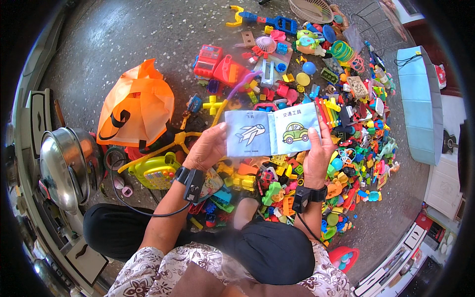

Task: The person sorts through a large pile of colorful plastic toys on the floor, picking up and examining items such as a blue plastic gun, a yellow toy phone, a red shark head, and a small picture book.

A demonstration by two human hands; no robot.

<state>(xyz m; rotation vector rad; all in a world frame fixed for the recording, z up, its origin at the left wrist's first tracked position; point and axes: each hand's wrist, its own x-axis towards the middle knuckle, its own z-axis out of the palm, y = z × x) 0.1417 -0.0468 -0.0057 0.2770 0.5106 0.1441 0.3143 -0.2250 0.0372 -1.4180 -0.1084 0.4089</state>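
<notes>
A small cloth picture book (252, 131) lies spread between my two hands, above a heap of plastic toys. Its left page carries an airplane drawing, the right page a green car, with printed writing on both. My left hand (206, 146) grips the left edge of the book. On the opposite side my right hand (319, 156) pinches the right page, thumb on the front and fingers behind. Under the left wrist sits a lime-green toy (157, 170) with a keypad. A yellow and purple bendable tube toy (219, 111) passes behind the book.
An orange fabric bag (137, 105) stands left, beside a steel pot with a lid (65, 167). Mixed toys (356, 148) spread widely to the right. Beyond them are a light-blue fabric bin (419, 107) and a wire rack (378, 26). A red bowl (343, 258) holds balls at lower right.
</notes>
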